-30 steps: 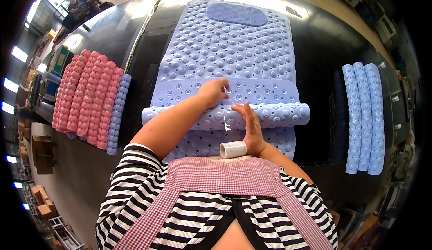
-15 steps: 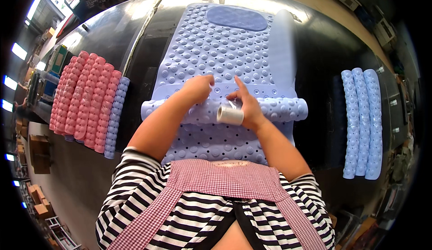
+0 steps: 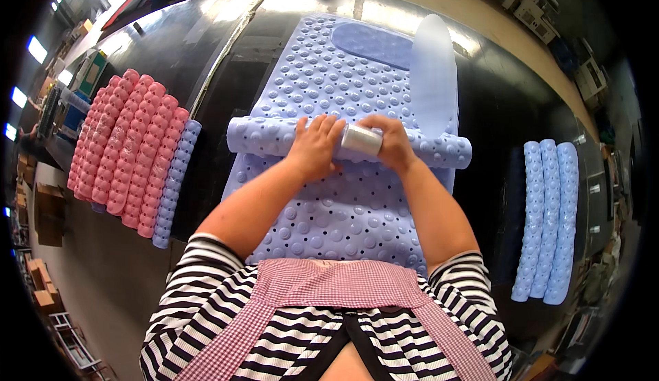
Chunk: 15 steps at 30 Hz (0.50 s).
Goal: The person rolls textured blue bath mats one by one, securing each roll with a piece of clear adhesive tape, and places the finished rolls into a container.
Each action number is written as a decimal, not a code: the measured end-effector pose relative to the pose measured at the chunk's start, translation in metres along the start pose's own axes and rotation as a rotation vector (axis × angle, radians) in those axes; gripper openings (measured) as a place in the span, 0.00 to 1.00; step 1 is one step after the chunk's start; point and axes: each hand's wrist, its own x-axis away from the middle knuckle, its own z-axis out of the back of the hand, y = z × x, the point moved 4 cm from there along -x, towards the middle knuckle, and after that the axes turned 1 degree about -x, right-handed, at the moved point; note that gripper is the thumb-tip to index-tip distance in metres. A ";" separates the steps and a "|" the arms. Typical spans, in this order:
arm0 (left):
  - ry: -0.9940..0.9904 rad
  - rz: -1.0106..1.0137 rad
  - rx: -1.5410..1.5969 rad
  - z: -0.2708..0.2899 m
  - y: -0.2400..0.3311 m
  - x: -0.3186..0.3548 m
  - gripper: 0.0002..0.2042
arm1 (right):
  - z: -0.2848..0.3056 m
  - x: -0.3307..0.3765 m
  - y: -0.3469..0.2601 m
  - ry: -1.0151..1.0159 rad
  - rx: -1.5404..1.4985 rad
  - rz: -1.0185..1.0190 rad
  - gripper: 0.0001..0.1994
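Observation:
A light blue bath mat with round suction cups lies lengthwise before me, its dimpled sheet (image 3: pixel 322 72) stretching away and one part wound into a crosswise roll (image 3: pixel 261 136). Across that roll rests my left hand (image 3: pixel 316 147), fingers spread over its top. My right hand (image 3: pixel 392 142) grips a small roll of clear tape (image 3: pixel 362 139) just beside the left fingertips, against the rolled mat. Nearer to me, more dimpled blue mat (image 3: pixel 329 209) lies beneath the roll. A smooth darker blue oval pad (image 3: pixel 377 43) sits at the sheet's far end.
Pink rolled mats (image 3: pixel 130 151) stand side by side on the left, with a blue rolled mat (image 3: pixel 177 185) against them. Several blue rolled mats (image 3: pixel 547 220) lie at the right edge of the dark table (image 3: pixel 484 106). A pale translucent blur (image 3: pixel 432 72) overlaps the mat's far right.
The rolled part of the mat has moved away from me. My left hand has gone from closed fingers above the mat to lying spread on the roll; my right fingers have curled in.

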 end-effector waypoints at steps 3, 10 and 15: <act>-0.275 0.041 -0.035 0.012 -0.025 -0.059 0.53 | -0.013 0.028 0.002 0.000 0.075 0.055 0.14; -0.353 -0.106 0.382 0.008 -0.074 -0.126 0.40 | -0.024 -0.009 0.036 0.157 0.372 0.266 0.16; 0.127 -0.119 0.230 -0.004 -0.074 -0.104 0.18 | -0.004 -0.088 0.061 0.125 -0.070 -0.088 0.10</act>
